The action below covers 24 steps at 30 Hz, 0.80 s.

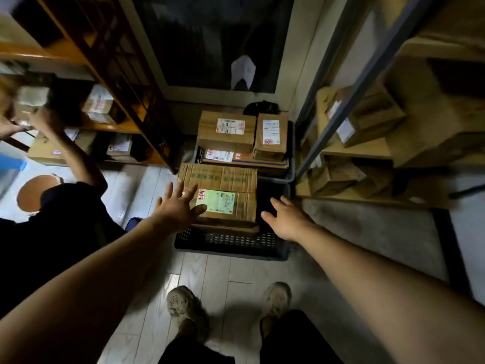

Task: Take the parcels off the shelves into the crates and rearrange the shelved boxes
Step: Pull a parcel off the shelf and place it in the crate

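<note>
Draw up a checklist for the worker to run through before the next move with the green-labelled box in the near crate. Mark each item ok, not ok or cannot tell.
1. Hands free: left hand and right hand are open and hold nothing. Ok.
2. Green-labelled box lies inside the near crate. Ok.
3. Room in the near crate: there is a dark gap to the right of the box. Ok.
4. Room in the far crate: parcels are piled above its rim. Not ok.
5. Other person is busy at the left shelf, away from the crates. Ok.
6. Box weight: cannot tell.
</note>
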Available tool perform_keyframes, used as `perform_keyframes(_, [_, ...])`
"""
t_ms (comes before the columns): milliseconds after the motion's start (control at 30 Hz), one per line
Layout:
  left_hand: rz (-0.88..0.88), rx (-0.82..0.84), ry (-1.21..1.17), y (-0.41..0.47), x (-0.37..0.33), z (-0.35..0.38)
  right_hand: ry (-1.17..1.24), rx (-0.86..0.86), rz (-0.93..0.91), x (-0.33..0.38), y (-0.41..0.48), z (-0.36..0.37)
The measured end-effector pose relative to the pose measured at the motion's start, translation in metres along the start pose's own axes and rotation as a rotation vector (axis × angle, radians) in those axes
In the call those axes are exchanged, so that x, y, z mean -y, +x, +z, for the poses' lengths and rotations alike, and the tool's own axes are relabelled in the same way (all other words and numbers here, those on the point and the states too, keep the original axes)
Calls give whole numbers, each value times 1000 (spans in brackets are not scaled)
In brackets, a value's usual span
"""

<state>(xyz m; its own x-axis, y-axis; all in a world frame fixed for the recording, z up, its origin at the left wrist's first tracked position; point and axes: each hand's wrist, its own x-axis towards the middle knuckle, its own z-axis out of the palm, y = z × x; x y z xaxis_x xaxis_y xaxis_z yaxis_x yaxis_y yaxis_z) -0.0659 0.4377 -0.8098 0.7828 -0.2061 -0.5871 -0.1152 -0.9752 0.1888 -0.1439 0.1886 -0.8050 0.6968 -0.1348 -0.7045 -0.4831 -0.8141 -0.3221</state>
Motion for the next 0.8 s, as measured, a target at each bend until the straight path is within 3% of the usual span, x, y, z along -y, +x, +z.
perform_keyframes(200, [7, -61, -33, -76, -52, -22, 36, -87, -28, -27, -82, -37])
perform_keyframes(300, [61, -119, -14, -105, -83, -40, 53, -210, -20, -45, -126, -58])
perform_keyframes(567, [357, -147, 26, -193, -169, -71, 128, -414, 19, -94, -252, -75])
perform_keyframes(667, [474, -137, 152, -228, -207, -78, 201, -473, 24, -120, -293, -81])
perform_keyframes(800, [533, -175, 137, -254, -260, -81, 260, -546, 57, -164, -328, -100])
